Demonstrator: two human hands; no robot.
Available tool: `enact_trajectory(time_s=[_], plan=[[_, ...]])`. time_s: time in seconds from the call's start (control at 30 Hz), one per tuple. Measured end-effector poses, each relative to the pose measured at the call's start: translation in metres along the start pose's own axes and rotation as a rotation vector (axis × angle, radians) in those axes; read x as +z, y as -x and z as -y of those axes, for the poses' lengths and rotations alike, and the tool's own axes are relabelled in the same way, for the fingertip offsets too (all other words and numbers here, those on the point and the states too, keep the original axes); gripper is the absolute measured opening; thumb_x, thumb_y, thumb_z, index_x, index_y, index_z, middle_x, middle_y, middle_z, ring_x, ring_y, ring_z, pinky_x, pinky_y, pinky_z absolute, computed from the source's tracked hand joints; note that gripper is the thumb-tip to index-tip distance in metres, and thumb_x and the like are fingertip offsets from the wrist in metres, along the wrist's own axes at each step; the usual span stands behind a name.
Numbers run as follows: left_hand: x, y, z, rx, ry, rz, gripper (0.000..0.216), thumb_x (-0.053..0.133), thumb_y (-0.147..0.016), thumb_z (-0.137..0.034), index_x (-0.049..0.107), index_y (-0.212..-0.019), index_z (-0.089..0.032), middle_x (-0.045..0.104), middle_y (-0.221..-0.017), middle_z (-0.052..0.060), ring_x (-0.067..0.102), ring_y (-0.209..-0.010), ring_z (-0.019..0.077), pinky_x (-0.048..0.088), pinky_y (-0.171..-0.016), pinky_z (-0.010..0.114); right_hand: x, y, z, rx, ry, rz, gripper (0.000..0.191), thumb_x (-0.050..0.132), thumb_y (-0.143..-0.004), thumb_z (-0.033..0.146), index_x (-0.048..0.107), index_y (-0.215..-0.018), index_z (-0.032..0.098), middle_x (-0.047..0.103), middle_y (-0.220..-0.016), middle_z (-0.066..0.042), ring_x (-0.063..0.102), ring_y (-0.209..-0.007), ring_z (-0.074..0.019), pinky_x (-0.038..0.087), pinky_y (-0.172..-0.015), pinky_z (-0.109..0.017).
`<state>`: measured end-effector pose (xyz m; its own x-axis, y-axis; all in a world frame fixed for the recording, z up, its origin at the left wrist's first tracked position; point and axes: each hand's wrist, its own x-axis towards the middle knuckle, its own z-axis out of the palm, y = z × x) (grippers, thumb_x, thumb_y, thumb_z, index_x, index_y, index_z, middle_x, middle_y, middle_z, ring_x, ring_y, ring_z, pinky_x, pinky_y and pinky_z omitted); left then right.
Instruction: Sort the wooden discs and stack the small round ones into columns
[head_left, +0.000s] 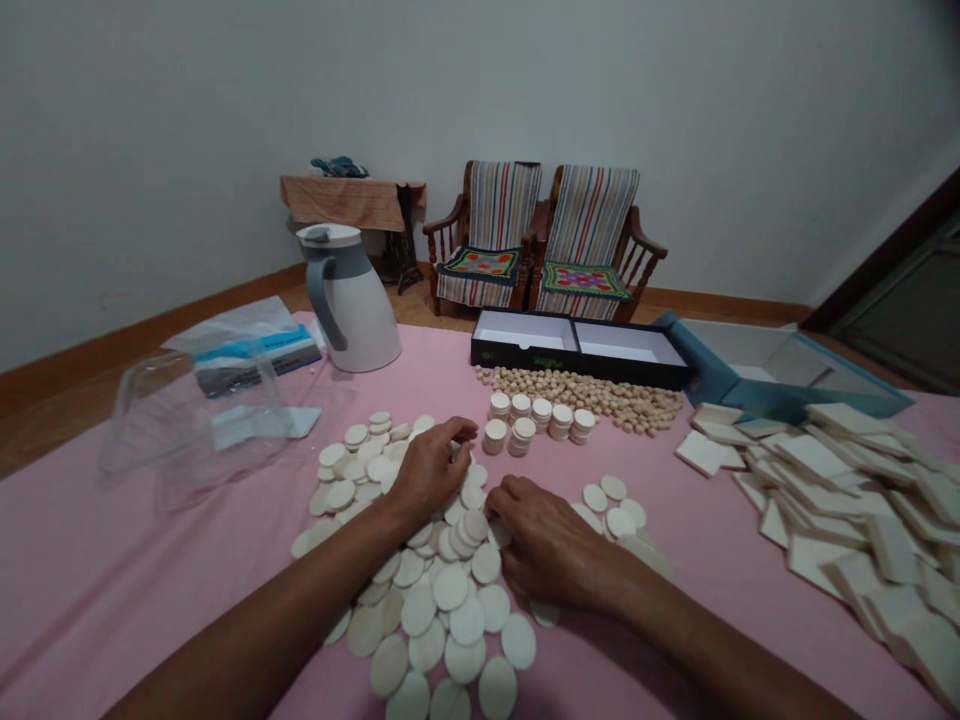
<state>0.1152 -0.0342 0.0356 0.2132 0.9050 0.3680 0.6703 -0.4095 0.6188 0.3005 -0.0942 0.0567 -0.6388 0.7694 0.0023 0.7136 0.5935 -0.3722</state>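
A broad heap of pale round wooden discs [451, 587] lies on the pink cloth in front of me. My left hand [431, 468] is over the far side of the heap, fingers curled, with a bit of a pale disc showing between thumb and forefinger. At the heap's right edge, my right hand [544, 540] has its fingers bent down among the discs; whatever its fingertips grip is hidden. Several short stacks of discs [523, 436] stand in two rows just beyond my hands. A smaller group of loose discs [621, 521] lies right of my right hand.
Small wooden beads [577, 388] are spread before a black two-part box [525, 357]. Square wooden tiles [847, 500] are heaped right, by a blue box [795, 370]. A white jug [356, 305], clear plastic packaging [202, 420] and a blue-grey carton [259, 358] stand left.
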Motion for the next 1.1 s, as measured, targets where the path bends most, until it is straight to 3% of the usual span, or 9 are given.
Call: enact_trajectory(time_s=[0.2,0.43,0.63,0.83,1.0,1.1], plan=[[0.000,0.000,-0.001,-0.001,0.006,0.002,0.026,0.049,-0.078,-0.010,0.061,-0.099,-0.020,0.072,-0.096,0.003,0.068,-0.088,0.0164,0.052,-0.081,0.030,-0.027,0.003,-0.013,0.053,-0.079,-0.014,0.029,0.052,-0.073,0.014,0.050,-0.102,0.018,0.052,-0.103,-0.007,0.050,-0.092,-0.0187,0.038,-0.075,-0.029],[0.000,0.000,-0.002,0.006,0.020,0.003,0.025,0.049,-0.078,-0.010,0.062,-0.098,-0.020,0.072,-0.096,0.003,0.068,-0.088,0.0168,0.053,-0.080,0.030,-0.048,0.006,-0.044,0.174,-0.017,0.015,0.022,0.053,-0.072,0.012,0.055,-0.094,0.018,0.055,-0.096,-0.007,0.052,-0.082,-0.0182,0.037,-0.070,-0.029],[-0.001,0.000,-0.002,-0.005,-0.005,0.006,0.026,0.049,-0.078,-0.010,0.062,-0.098,-0.020,0.072,-0.095,0.003,0.068,-0.087,0.0170,0.053,-0.077,0.030,-0.041,-0.004,-0.061,0.282,0.030,-0.193,0.025,0.055,-0.077,0.016,0.053,-0.101,0.017,0.055,-0.100,-0.009,0.052,-0.086,-0.0191,0.037,-0.069,-0.028],[-0.002,-0.001,-0.003,0.009,-0.013,0.016,0.025,0.048,-0.078,-0.010,0.062,-0.097,-0.019,0.072,-0.095,0.003,0.067,-0.087,0.0168,0.052,-0.079,0.030,-0.021,-0.014,-0.061,0.345,0.072,-0.255,0.025,0.048,-0.082,0.013,0.053,-0.105,0.017,0.056,-0.102,-0.010,0.054,-0.087,-0.0200,0.037,-0.069,-0.028],[-0.002,-0.001,-0.004,-0.007,-0.012,0.021,0.027,0.049,-0.077,-0.008,0.062,-0.097,-0.020,0.072,-0.095,0.003,0.068,-0.087,0.0170,0.053,-0.078,0.029,-0.020,-0.014,-0.065,0.287,0.020,-0.341,0.024,0.048,-0.082,0.011,0.054,-0.103,0.017,0.056,-0.102,-0.009,0.053,-0.090,-0.0200,0.039,-0.073,-0.029],[-0.002,-0.001,-0.003,-0.011,0.000,0.020,0.027,0.049,-0.077,-0.009,0.062,-0.098,-0.020,0.072,-0.096,0.003,0.068,-0.088,0.0171,0.053,-0.076,0.028,-0.023,-0.018,-0.067,0.178,-0.027,-0.424,0.023,0.049,-0.083,0.013,0.056,-0.105,0.017,0.056,-0.103,-0.009,0.051,-0.094,-0.0212,0.040,-0.077,-0.031]])
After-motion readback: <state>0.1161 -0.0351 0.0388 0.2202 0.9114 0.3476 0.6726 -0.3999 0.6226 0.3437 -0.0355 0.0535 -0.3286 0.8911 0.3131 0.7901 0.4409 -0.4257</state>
